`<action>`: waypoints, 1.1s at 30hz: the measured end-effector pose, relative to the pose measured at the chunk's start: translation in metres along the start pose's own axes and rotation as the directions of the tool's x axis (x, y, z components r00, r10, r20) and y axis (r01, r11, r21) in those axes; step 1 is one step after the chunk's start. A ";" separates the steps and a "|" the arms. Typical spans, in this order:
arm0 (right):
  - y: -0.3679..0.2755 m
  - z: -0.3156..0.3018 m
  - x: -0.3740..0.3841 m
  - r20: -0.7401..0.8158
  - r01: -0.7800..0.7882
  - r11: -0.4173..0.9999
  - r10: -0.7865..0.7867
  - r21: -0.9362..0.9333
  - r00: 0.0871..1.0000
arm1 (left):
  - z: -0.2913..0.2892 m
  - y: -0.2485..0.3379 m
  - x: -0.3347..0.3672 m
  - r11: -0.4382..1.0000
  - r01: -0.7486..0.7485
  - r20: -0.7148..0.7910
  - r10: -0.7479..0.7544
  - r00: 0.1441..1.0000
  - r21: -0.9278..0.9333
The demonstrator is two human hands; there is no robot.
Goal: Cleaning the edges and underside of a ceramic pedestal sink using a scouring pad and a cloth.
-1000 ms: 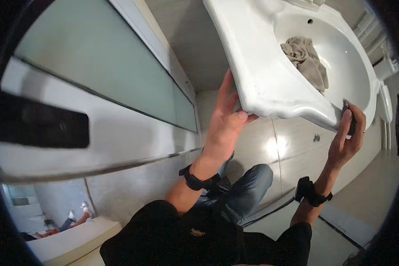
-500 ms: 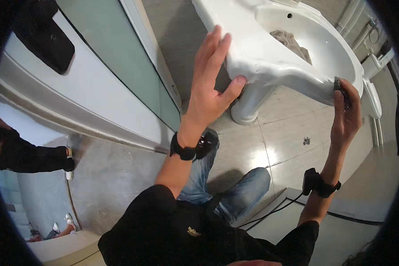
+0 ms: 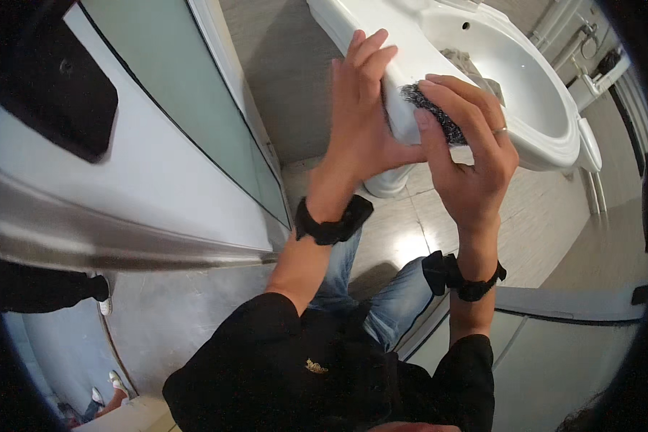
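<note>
A white pedestal washbasin (image 3: 533, 147) fills the upper right, with a greyish-brown cloth (image 3: 459, 57) lying in its bowl. In my right hand (image 3: 475, 147) is a dark steel wool scrubber (image 3: 439, 115), gripped between thumb and fingers and pressed against the basin's front edge near its left corner. My left hand (image 3: 360, 119) rests at that corner with fingers spread, its thumb reaching toward the right thumb. Nothing shows in the left hand. Black bands with small dark boxes sit on both wrists.
To the left stands a frosted glass door panel (image 3: 187, 93) with a white frame. A person's dark-trousered leg (image 3: 43, 284) shows at the lower left. Pipes (image 3: 554, 21) run along the right wall. A glass-topped surface (image 3: 554, 353) lies at the lower right.
My right hand has moved left along the basin's front edge with the steel wool scrubber, from the right end to near the left corner. My left hand has shifted slightly right.
</note>
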State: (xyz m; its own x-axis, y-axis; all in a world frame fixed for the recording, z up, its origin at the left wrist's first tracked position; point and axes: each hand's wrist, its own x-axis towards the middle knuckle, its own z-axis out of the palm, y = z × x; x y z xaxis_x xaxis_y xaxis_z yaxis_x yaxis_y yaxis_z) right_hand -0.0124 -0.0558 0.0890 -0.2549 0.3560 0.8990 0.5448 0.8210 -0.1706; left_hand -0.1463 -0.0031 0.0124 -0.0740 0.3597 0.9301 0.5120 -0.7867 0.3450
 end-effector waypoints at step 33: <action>-0.026 -0.012 0.021 0.308 0.066 0.997 -0.050 -0.041 0.950 | 0.003 0.007 0.004 0.997 -0.072 -0.062 0.070 0.996 -0.027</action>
State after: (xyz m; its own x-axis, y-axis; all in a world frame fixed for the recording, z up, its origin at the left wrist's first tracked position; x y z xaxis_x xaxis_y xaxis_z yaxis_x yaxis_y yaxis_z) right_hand -0.0223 -0.0753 0.1169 -0.5157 0.4344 0.7385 0.5591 0.8238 -0.0941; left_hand -0.1406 -0.0056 0.0184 -0.0908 0.2722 0.9580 0.4924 -0.8239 0.2807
